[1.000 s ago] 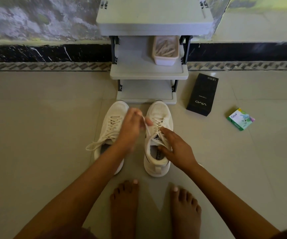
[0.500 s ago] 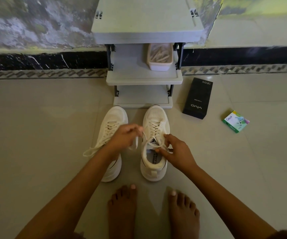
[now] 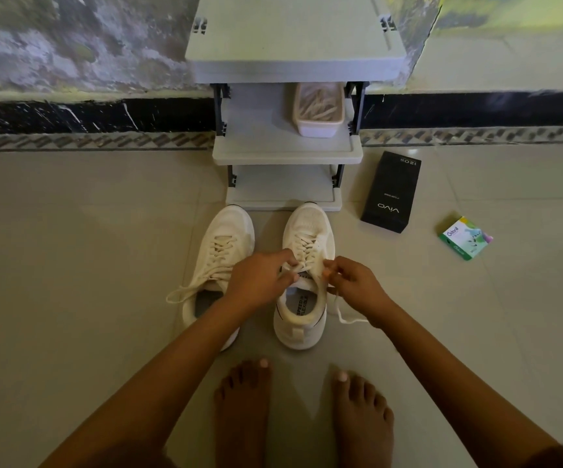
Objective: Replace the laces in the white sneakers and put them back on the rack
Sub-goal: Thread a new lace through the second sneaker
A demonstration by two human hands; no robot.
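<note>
Two white shoes sit on the floor (image 3: 70, 265), the left shoe (image 3: 219, 251) and the right shoe (image 3: 307, 228), toes by the rack (image 3: 287, 157). The left hand (image 3: 260, 282) and right hand (image 3: 354, 283) each pinch the lace (image 3: 339, 312) at the top of the right shoe. The lace looks soft and floppy and may slip, so hold it tight near the ends. The shoes look light. Lift each by its heel.

Home entryway: tiled floor (image 3: 70, 265), gray shoe rack (image 3: 287, 153) against wall.
</note>
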